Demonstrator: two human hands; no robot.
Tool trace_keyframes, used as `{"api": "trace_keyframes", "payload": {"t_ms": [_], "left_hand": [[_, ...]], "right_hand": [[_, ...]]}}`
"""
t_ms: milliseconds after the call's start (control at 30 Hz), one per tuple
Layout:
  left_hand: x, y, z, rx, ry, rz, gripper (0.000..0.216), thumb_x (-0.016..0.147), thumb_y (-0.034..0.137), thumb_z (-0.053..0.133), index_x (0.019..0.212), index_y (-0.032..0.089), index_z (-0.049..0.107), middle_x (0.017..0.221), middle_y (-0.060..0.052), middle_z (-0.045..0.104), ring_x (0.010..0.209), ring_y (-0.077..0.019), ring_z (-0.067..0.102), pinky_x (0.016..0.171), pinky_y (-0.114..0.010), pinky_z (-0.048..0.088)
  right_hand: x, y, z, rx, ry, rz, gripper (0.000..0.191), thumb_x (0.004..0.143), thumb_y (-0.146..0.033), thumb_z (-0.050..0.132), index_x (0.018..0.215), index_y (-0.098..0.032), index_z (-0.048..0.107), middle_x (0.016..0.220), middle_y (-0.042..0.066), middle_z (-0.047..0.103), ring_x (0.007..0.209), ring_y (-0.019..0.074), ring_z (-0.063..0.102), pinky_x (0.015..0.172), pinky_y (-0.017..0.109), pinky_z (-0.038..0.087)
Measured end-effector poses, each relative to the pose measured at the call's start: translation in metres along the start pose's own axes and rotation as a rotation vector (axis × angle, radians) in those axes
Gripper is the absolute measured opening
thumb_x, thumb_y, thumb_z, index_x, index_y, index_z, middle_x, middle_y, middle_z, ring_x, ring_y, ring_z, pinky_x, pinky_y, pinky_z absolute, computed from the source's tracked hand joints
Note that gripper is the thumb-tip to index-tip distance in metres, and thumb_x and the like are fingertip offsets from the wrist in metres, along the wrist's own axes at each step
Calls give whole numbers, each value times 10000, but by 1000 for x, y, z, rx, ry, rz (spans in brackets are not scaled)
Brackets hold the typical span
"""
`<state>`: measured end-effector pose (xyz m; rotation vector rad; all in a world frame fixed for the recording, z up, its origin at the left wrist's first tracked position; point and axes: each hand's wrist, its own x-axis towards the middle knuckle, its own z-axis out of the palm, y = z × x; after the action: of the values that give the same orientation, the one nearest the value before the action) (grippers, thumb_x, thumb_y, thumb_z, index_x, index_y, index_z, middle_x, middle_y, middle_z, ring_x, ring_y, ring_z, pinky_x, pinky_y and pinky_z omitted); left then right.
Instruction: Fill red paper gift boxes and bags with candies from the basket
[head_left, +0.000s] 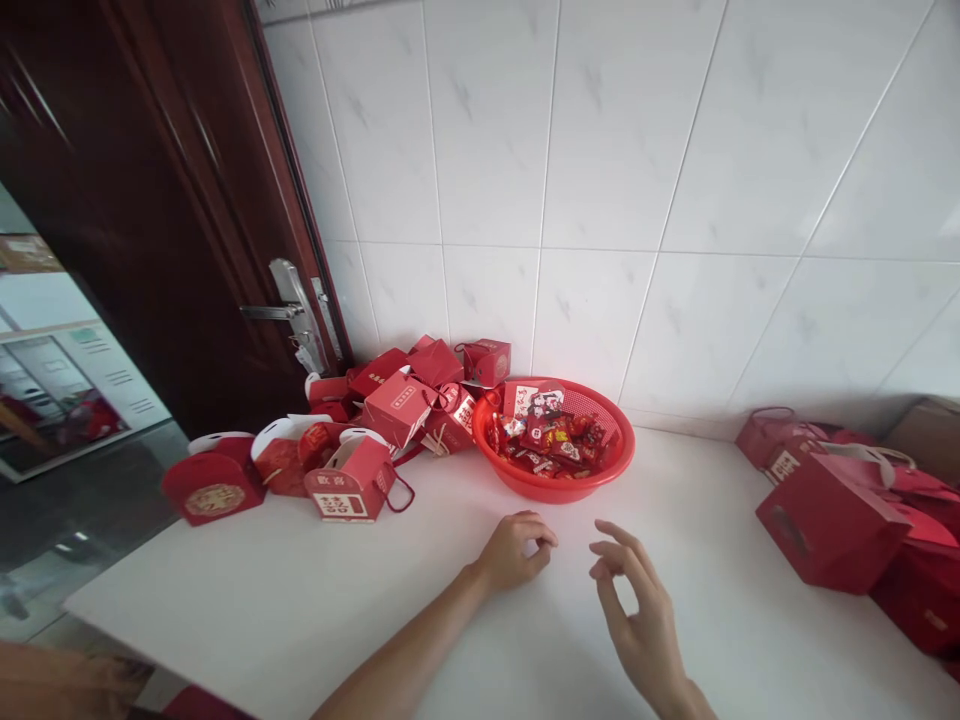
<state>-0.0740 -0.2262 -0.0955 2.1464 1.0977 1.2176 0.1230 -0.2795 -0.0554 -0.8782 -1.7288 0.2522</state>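
Note:
My left hand (517,550) rests on the white table (525,640) in front of a red plastic basket (555,490). Its fingers curl loosely, the thumb stands a little apart from them, and nothing is held. To its right, my right hand (637,605) hovers at the table with the fingers spread and bent, also holding nothing. Inside the basket lie several wrapped candies (562,440) in red and other colours. A printed red card or packet (534,400) leans at the basket's back. Both hands are nearest to the basket's front, without touching it.
Red gift boxes (352,478) with handles stand at the table's left, with a heap of more boxes (401,405) behind. Several red boxes (832,520) pile up at the right edge. A tiled wall (600,150) and a dark door (187,180) border the table.

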Motion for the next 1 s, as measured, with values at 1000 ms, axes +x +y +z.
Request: {"api": "trace_keyframes", "payload": {"t_ms": [1000], "left_hand": [[18, 64, -90, 250, 301, 254, 192, 898, 201, 539, 845, 212, 723, 793, -40, 734, 754, -168, 670, 740, -289, 545]], "right_hand": [[6, 2, -7, -111, 31, -35, 149, 950, -160, 498, 959, -215, 636, 1171, 118, 653, 625, 112, 640, 584, 268, 566]]}}
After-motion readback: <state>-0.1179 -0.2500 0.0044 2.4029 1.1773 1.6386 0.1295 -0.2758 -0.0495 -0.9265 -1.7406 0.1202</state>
